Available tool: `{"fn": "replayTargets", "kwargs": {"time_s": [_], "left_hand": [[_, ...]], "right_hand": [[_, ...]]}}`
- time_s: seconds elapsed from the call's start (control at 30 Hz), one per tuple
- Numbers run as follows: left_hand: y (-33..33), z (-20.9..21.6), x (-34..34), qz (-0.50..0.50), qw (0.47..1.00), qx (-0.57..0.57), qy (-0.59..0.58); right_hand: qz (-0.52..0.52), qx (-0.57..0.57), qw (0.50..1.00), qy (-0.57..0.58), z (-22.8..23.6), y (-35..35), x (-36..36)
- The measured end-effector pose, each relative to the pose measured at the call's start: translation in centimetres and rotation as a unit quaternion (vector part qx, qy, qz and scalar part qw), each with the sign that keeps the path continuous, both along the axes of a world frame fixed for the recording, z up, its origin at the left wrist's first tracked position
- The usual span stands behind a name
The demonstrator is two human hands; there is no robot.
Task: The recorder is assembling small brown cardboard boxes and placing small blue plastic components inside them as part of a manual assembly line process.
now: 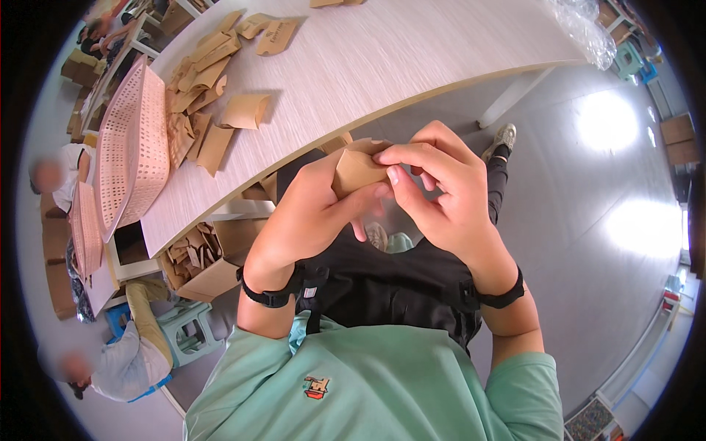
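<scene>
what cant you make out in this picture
Head view, left hand: some fingers are hidden behind the cardboard piece.
Head view, clear plastic: cut off by the upper edge.
Head view, speckled surface at lower right: too small to identify.

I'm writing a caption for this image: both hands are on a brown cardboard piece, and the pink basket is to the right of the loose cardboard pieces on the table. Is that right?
Not quite: the pink basket is to the left of the loose cardboard pieces on the table, as the head view shows. Both hands, left and right, are on a brown cardboard piece.
</scene>
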State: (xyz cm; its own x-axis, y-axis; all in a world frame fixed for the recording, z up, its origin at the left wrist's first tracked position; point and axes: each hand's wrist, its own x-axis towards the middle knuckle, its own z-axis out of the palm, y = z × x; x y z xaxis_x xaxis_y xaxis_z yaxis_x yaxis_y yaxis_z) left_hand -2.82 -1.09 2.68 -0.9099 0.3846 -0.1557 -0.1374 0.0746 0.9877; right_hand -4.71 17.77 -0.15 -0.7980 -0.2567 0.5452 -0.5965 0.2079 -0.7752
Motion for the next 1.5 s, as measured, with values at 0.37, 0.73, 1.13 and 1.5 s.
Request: {"fn": "replayTargets", "kwargs": {"time_s": [0.37, 0.73, 1.13, 1.5], "left_hand": [[2.6, -2.0, -0.2, 0.106, 0.822, -0.357, 0.431], [1.3, -2.1, 0.0, 0.127, 0.964, 0.232, 0.009], [2.9, -2.6, 1.0, 0.089, 0.963, 0.254, -0.032], [3.4, -1.8, 1.5, 0.099, 0.973, 0.072, 0.195]], "right_hand": [[0.002, -0.358, 0.903, -0.237, -0.6, -1.4, 2.0], [0.018, -0.306, 0.911, -0.277, -0.9, 0.1, 2.2], [0.139, -0.510, 0.740, -0.415, -0.9, -1.8, 3.1], [-0.153, -0.100, 0.982, 0.051, -1.6, -0.8, 3.1]]}}
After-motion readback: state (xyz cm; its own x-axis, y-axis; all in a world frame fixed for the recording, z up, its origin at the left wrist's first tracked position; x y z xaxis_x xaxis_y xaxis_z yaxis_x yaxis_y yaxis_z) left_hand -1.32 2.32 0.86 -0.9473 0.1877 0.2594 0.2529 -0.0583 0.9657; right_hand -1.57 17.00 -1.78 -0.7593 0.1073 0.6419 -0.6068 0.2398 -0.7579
